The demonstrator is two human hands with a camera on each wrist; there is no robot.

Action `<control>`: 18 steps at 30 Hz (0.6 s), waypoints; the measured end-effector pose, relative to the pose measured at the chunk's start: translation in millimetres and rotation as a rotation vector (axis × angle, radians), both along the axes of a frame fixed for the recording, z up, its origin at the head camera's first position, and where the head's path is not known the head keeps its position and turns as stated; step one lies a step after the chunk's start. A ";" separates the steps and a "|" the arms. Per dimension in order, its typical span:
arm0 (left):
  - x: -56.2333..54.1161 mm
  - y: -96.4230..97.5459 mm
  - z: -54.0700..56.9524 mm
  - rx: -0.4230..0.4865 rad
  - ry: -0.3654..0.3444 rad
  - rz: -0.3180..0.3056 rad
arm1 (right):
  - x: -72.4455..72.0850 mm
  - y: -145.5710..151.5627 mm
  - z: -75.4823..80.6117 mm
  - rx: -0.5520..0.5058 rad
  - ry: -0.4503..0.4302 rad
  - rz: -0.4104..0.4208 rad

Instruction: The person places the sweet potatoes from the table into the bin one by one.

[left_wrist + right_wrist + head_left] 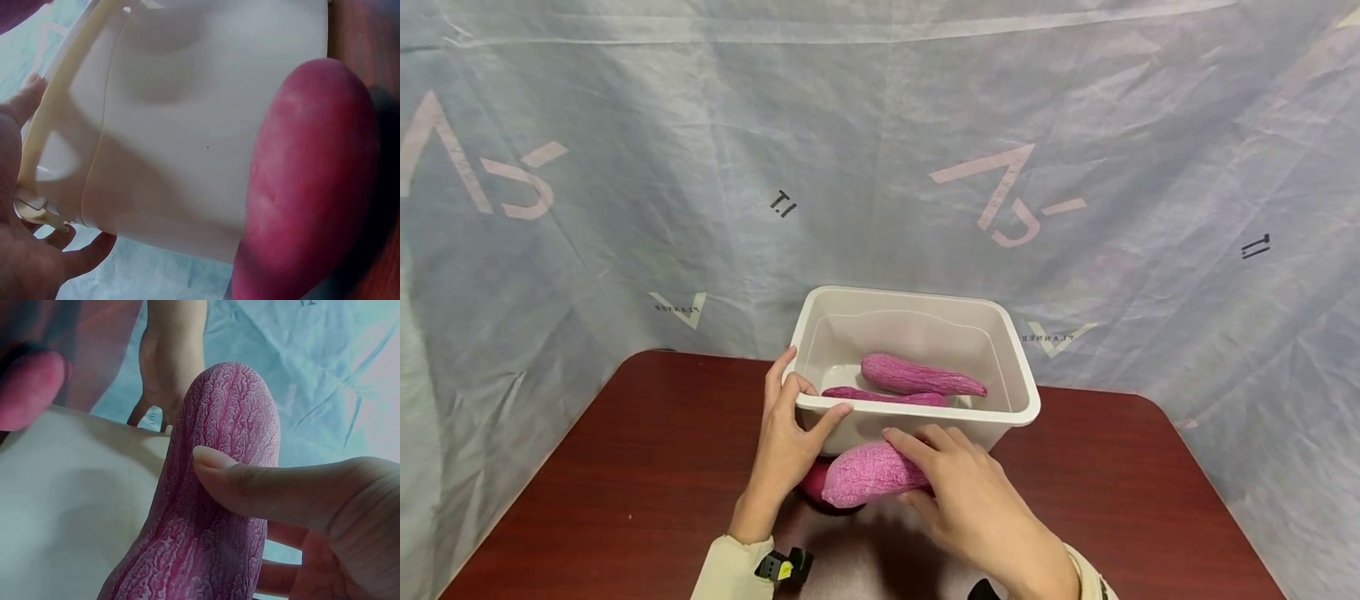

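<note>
My left hand (786,446) grips the rim of a white plastic bin (917,298) at its front left corner, with the thumb on the near side. In my right hand (973,492) is a wrinkled pink-purple vegetable (868,473), held in front of the bin with its rounded end pointing left. The right wrist view shows the thumb pressed along this ridged vegetable (234,406). Two similar long purple vegetables, one behind (917,375) and one nearer (887,397), lie inside the bin. A smooth red, potato-like thing (312,181) rests on the table before the bin, partly hidden in the head view.
The bin stands on a dark red-brown wooden table (625,483) towards its far edge. A grey fabric sheet (865,167) with printed letters hangs behind and at both sides.
</note>
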State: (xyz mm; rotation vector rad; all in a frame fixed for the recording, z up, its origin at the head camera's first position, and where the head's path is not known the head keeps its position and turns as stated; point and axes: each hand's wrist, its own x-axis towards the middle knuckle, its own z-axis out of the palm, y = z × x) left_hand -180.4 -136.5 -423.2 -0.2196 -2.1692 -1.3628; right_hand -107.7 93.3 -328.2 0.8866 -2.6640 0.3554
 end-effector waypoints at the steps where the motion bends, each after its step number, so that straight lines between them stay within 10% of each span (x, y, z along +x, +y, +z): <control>1: 0.0 0.2 0.4 0.000 0.002 -0.001 | 0.0 -0.4 2.0 0.001 0.004 0.000; 18: 1.6 1.3 1.6 -0.001 -0.007 -0.002 | -7.1 -5.2 27.1 0.001 0.043 0.005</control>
